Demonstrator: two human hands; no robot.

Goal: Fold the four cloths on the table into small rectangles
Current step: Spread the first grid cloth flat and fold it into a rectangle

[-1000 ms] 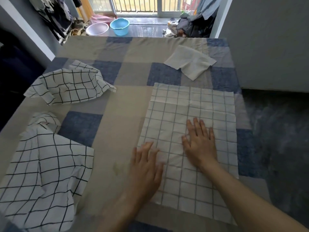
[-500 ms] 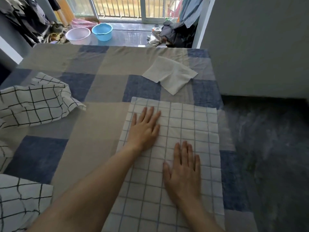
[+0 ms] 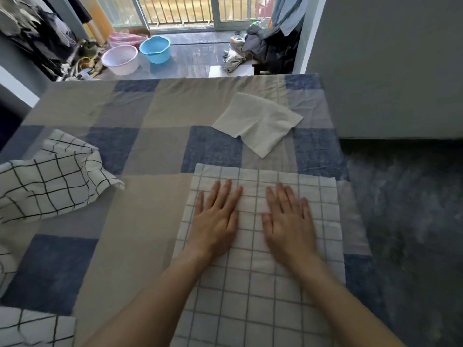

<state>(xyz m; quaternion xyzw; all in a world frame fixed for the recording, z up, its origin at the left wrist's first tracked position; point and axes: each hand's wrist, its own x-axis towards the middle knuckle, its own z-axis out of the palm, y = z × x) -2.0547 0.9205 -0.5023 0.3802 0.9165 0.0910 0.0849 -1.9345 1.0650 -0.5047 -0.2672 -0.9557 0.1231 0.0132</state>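
Note:
A white cloth with a thin blue-grey grid (image 3: 258, 296) lies flat on the right half of the table. Both palms press on its far part: my left hand (image 3: 216, 220) and my right hand (image 3: 288, 221) lie side by side with straight fingers. A plain white cloth (image 3: 258, 122) lies loosely folded beyond it. A crumpled white cloth with black grid lines (image 3: 50, 181) sits at the left edge. Another black-grid cloth (image 3: 32, 326) shows at the bottom left corner, partly out of frame.
The table carries a blue and beige checked cover (image 3: 140, 221). Its right edge drops to a dark grey carpet (image 3: 406, 221). A grey wall (image 3: 388, 58) stands at the far right. On the floor beyond the table are a white basin (image 3: 120, 58) and a blue basin (image 3: 155, 48).
My left hand slid from the cloth's near left edge up to its far part. My right hand then slid forward beside it. The view shifted right and forward.

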